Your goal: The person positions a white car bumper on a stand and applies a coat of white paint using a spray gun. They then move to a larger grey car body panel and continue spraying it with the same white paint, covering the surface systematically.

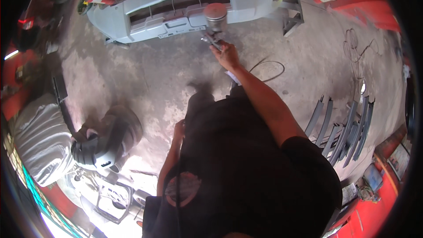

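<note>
Stretched out ahead, my right hand [227,56] is wrapped around the grip of a spray gun [213,40]. The gun's metal paint cup [216,17] stands upright on top, with a reddish lid. Just beyond it is a long pale grey car bumper [150,9], raised off the floor on a stand. The cup covers part of the bumper from this view; whether the gun touches it cannot be seen. My left hand [179,128] hangs low beside my dark clothing, and its fingers are mostly hidden.
A metal stand [291,13] supports the bumper's right end. A thin hose [271,68] curls near my feet. Several grey trim strips [348,134] stand at the right. Dark plastic parts [103,145] and a pale covered bundle [39,139] are at the left.
</note>
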Tool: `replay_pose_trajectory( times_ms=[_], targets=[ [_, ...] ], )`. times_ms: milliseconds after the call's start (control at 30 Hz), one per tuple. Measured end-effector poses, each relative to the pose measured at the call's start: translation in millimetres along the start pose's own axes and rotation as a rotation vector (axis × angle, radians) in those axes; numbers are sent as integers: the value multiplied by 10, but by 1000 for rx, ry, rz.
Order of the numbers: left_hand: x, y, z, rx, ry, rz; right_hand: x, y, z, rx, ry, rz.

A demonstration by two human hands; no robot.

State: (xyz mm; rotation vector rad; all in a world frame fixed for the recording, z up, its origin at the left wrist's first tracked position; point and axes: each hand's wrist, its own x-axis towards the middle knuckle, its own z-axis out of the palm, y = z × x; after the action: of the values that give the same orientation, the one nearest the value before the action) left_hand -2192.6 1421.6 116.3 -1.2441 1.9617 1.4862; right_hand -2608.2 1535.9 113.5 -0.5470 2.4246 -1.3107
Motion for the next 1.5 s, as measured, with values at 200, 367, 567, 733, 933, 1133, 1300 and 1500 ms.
replay_pose_trajectory(
  times_ms=[200,367,567,733,933,1133,1300,1500],
  targets=[
    [257,-1020,-551,-8,7,118,73,321,300,16,149,-10],
    [126,-1623,-1139,1,23,106,239,645,134,-242,466,302],
    [-9,-2057,-1594,-230,17,-34,272,537,329,-358,653,312],
    [118,-2590,-1952,-118,127,-199,104,-348,1352,-221,389,140],
    [490,-2674,-2200,-111,245,-41,8,-1449,2342,51,-204,57],
    [655,-2122,-2199,-263,288,-14,286,-2136,2696,-166,39,-112],
    [466,-1852,-2378,-327,232,-186,706,-2248,3017,-174,174,6],
    [130,-2395,-2650,-273,281,-168,954,-2669,4174,-89,71,-140]
  ],
)
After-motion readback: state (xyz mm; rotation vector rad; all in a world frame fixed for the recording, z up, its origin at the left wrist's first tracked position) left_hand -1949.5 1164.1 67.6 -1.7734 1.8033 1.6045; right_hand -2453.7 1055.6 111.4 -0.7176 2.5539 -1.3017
